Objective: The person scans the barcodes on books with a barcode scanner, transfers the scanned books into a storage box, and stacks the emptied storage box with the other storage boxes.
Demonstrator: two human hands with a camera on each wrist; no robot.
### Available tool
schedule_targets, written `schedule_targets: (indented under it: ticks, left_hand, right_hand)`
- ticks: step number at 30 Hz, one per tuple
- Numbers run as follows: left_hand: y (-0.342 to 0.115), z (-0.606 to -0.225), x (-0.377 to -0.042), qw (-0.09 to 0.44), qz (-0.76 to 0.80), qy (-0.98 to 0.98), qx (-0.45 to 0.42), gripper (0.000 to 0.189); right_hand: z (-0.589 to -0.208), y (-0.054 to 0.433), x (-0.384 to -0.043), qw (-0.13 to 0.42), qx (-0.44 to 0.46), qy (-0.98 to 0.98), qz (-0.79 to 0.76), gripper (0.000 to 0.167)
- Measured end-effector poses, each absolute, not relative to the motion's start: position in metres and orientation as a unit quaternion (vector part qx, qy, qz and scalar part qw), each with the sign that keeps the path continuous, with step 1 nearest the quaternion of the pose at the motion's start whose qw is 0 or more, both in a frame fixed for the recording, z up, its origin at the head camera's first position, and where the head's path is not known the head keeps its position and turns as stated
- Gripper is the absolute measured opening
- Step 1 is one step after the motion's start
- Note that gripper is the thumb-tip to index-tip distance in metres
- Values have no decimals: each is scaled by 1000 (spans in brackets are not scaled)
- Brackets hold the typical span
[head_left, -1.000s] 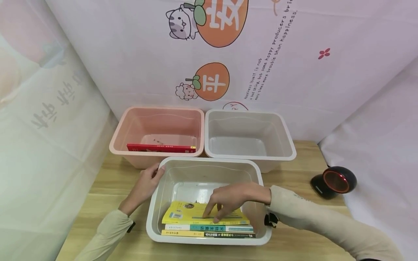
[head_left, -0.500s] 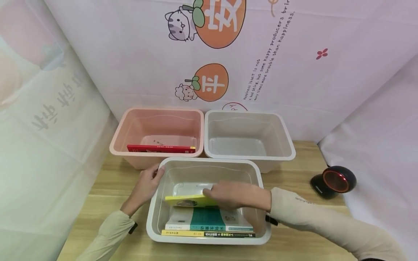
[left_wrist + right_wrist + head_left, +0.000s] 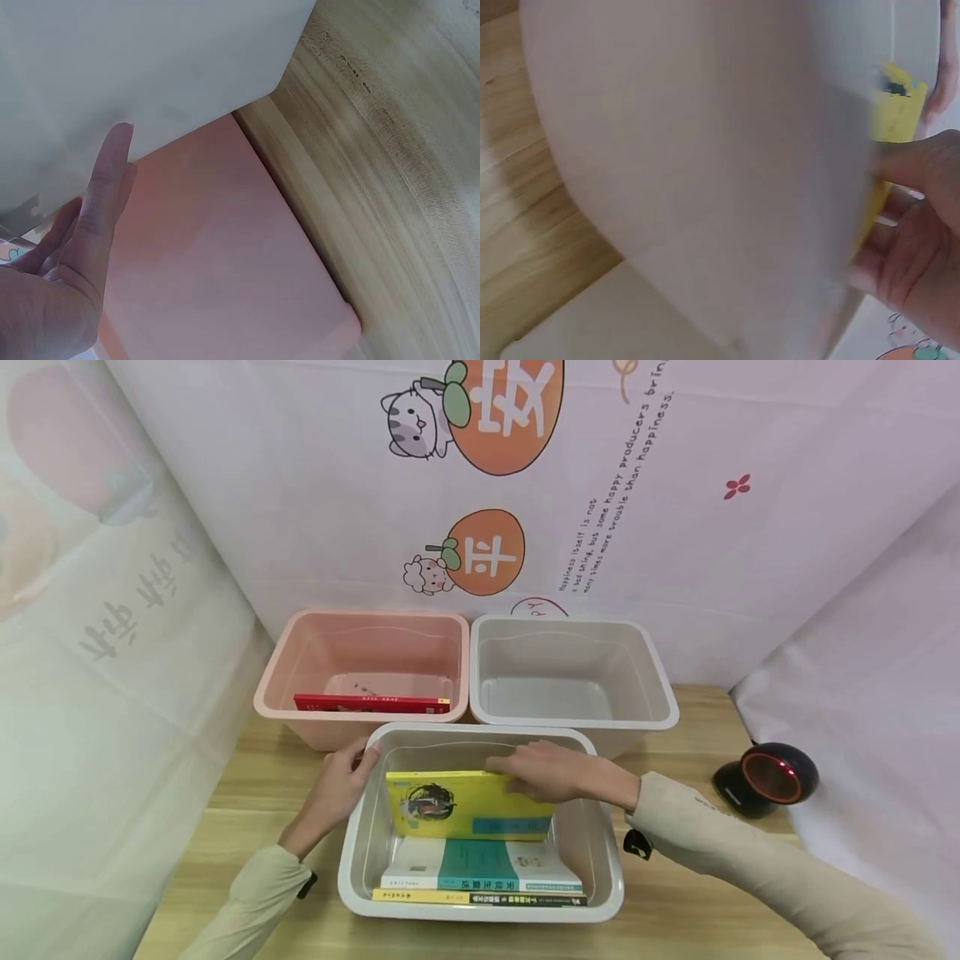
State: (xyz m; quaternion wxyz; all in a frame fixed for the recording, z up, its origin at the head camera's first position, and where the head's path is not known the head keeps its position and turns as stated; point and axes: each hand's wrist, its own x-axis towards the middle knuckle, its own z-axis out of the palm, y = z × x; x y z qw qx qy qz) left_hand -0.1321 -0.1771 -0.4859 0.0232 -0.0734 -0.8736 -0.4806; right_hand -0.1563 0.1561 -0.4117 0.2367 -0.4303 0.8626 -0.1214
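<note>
Yellow book (image 3: pixel 465 806), tilted on edge, gripped along its top by right hand (image 3: pixel 551 771), inside pale bin (image 3: pixel 480 914), lower centre of head view. Left hand (image 3: pixel 337 785) clasps bin's upper-left corner.

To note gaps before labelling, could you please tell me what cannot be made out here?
Head: lower part of the red book, behind the front rim of the pink bin.
Head: fine print on the lowest spine, too small.
Left wrist: part of the left hand, cut off by the left edge.
Right wrist: most of the yellow book, behind a blurred pale surface.
</note>
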Motion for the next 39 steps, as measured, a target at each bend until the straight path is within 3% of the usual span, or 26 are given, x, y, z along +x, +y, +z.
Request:
schedule_targets:
  ticks: [4,12,23,39]
  left_hand:
    - [-175,-487,-132,33,-480,-873,-76,26]
    - [-175,-487,-133,53,-475,-875,-75,24]
    - [-177,-489,-132,41,-481,-873,-70,29]
    - [-177,-490,-130,51,-473,-877,-67,25]
  right_hand:
    - [-415,161,-159,201,-435,869,-128,13]
    - [-397,166,-163,112,-454,876,-122,32]
    - [-345,180,-171,121,-425,879,-176,44]
    - [-262,232,-179,42,-391,892,-222,46]
